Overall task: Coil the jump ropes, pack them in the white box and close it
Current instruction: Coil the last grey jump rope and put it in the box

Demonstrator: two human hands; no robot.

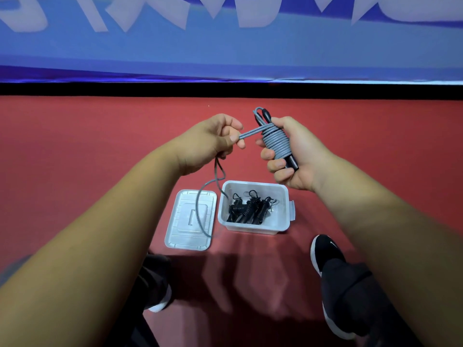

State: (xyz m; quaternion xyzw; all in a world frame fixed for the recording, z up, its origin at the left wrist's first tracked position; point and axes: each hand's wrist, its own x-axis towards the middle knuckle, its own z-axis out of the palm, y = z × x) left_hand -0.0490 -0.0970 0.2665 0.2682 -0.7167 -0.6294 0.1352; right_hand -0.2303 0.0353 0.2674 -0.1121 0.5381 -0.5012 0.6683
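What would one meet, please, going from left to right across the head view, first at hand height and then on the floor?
At hand height: left hand → wound turns of the grey jump rope → right hand. On the floor: lid → white box → black shoe.

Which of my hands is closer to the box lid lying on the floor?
Left. The left hand, pinching the grey rope, is raised above the lid; the right hand, gripping the rope's coiled part, is farther right, above the white box.
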